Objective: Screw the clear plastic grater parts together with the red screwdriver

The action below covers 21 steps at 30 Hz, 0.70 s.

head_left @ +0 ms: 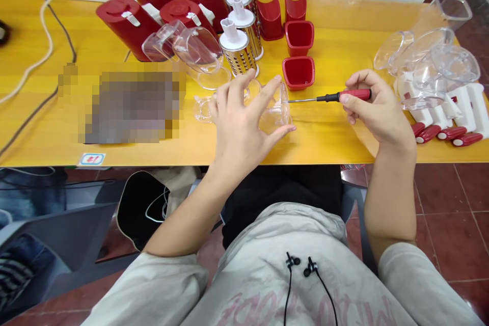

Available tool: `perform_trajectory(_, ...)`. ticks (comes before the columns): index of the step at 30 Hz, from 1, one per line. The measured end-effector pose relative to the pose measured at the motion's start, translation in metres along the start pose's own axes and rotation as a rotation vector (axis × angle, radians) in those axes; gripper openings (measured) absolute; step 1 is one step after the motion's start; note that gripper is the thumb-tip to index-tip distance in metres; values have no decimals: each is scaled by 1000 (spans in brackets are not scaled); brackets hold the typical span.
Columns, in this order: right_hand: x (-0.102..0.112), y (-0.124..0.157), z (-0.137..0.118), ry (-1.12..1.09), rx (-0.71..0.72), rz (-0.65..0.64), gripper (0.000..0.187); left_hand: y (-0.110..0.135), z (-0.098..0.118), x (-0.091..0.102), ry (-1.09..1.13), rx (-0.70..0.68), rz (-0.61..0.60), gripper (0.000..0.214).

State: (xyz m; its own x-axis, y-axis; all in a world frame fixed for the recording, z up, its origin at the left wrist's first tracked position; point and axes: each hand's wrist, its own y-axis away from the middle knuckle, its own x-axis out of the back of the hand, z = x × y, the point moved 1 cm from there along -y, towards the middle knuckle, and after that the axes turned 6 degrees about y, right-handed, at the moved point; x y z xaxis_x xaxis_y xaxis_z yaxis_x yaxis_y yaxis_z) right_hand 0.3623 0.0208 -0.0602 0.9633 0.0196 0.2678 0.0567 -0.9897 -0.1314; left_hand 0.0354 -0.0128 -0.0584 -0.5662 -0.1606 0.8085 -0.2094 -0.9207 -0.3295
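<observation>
My left hand (240,117) has its spread fingers around a clear plastic housing (275,112) and holds it just above the yellow table (321,137). My right hand (378,107) grips a red-handled screwdriver (346,95). Its thin steel shaft (303,100) points left, and the tip reaches the flared end of the housing. Another clear plastic piece (204,108) lies behind my left fingers, partly hidden by them. A red square cup (298,73) stands just beyond the screwdriver shaft.
Red-lidded containers (130,25) and steel drum graters with white tops (239,51) stand along the far side. Clear plastic parts (431,56), white pieces and red handles (428,133) are piled at the right. A pixelated patch (133,107) hides part of the table.
</observation>
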Motion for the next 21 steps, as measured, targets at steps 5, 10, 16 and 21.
perform_trajectory(5,0,4,-1,55,-31,-9,67,0,2,0,-10,3,-1,102)
perform_trajectory(10,3,4,2,104,-98,-37,73,-1,1,1,-2,1,-2,103)
perform_trajectory(16,2,0,-1,70,42,-8,68,0,0,1,29,-9,18,98)
perform_trajectory(21,-1,1,4,156,-13,18,73,0,3,3,15,7,8,98)
